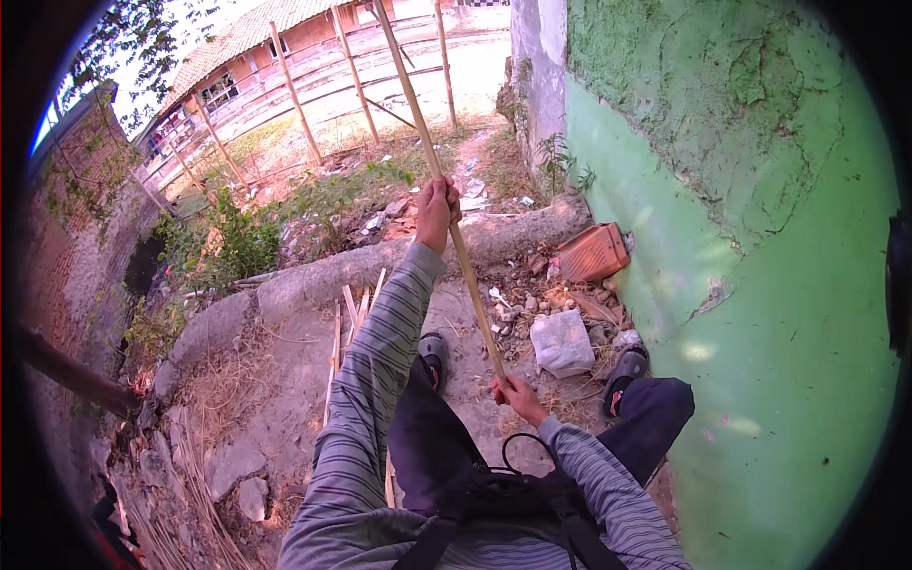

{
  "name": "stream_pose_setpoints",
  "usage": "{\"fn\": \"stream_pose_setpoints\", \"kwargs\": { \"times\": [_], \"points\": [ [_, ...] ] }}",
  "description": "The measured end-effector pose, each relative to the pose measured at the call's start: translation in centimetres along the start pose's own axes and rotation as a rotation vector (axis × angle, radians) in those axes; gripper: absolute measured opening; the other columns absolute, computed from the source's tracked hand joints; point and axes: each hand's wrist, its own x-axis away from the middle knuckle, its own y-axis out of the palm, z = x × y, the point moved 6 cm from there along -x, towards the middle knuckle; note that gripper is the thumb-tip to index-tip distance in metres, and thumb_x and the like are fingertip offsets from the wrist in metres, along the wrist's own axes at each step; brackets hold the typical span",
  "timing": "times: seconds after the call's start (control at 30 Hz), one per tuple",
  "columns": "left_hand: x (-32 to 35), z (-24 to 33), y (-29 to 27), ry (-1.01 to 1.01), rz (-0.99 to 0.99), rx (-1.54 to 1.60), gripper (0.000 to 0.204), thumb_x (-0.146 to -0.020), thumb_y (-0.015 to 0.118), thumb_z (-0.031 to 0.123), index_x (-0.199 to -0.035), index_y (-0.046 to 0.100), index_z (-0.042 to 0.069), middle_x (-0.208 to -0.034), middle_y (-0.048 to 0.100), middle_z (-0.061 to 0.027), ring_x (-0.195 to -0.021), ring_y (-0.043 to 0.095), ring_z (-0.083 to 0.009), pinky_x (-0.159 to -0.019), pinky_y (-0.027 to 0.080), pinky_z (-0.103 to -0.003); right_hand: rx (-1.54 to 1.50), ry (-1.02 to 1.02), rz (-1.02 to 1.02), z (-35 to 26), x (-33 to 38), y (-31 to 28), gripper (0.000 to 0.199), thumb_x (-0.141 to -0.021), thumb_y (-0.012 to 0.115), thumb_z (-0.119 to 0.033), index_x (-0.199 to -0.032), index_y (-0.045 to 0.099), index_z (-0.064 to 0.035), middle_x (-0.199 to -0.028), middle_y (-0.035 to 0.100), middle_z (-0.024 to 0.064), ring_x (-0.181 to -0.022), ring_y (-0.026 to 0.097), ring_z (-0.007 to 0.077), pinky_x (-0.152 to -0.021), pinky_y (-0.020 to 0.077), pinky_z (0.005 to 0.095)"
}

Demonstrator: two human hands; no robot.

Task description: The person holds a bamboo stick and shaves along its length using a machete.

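A long, pale bamboo pole (464, 261) runs at a slant from the top of the view down toward my legs. Higher up, my left hand (437, 213) is wrapped round it with the arm stretched out. My right hand (519, 396) grips the pole near its lower end, close above my knees. Both sleeves are grey and striped. Several thin split strips of bamboo (334, 356) lie on the ground to the left, partly hidden behind my left forearm.
A green wall with peeling plaster (760, 313) rises at the right. Near its foot lie a white block (561, 343), an orange roof tile (594, 254) and rubble. A low concrete ledge (332, 278) crosses ahead, with a pole fence (296, 100) beyond. Dry fibres (223, 399) litter the left.
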Motion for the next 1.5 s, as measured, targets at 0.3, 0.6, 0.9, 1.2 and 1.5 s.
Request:
{"fn": "stream_pose_setpoints", "kwargs": {
  "times": [0.3,0.6,0.9,1.2,1.5],
  "points": [
    [-2.0,8.0,4.1,0.154,-0.068,-0.048,0.029,-0.116,0.039,0.036,-0.100,0.049,0.014,-0.073,0.042,0.0044,-0.052,0.034,-0.0067,-0.048,0.033,-0.026,0.446,0.135,0.083,6.7,2.0,-4.1,0.026,-0.108,0.062,-0.027,-0.115,0.073,-0.0043,-0.100,0.077,0.0054,-0.101,0.073,0.0147,-0.088,0.0567,0.0322],
    [-0.6,12.0,7.5,0.188,-0.124,-0.015,0.028,-0.116,0.039,0.035,-0.101,0.049,0.013,-0.074,0.044,0.0039,-0.053,0.036,-0.0065,-0.049,0.034,-0.026,0.735,0.226,0.003,10.9,2.4,-6.7,0.019,-0.103,0.068,-0.022,-0.111,0.079,-0.0078,-0.101,0.079,0.0079,-0.098,0.072,0.0162,-0.090,0.0548,0.0349],
    [-1.6,22.5,10.5,0.344,-0.209,0.070,0.028,-0.116,0.039,0.033,-0.104,0.051,0.012,-0.073,0.039,0.0056,-0.055,0.028,-0.0058,-0.049,0.027,-0.025,1.274,0.553,-0.147,17.7,6.9,-12.2,0.029,-0.087,0.081,-0.033,-0.112,0.081,-0.0175,-0.107,0.077,0.0168,-0.103,0.074,0.0360,-0.092,0.0587,0.0495],
    [-0.9,24.2,12.5,0.378,-0.324,0.015,0.034,-0.116,0.040,0.036,-0.115,0.052,0.004,-0.075,0.039,0.0026,-0.058,0.034,-0.0076,-0.053,0.034,-0.025,0.832,0.121,0.032,8.2,2.5,-8.9,0.038,-0.096,0.073,-0.046,-0.116,0.078,-0.0133,-0.102,0.077,0.0173,-0.097,0.073,0.0368,-0.083,0.0545,0.0459],
    [-0.3,15.4,12.4,0.263,-0.338,-0.036,0.042,-0.116,0.040,0.038,-0.123,0.054,-0.001,-0.082,0.052,-0.0036,-0.067,0.054,-0.0152,-0.064,0.053,-0.034,0.512,-0.253,0.137,-10.0,-1.1,-2.0,0.028,-0.105,0.065,-0.029,-0.111,0.075,-0.0039,-0.088,0.072,0.0080,-0.086,0.069,0.0157,-0.076,0.0534,0.0324]
  ]
}}
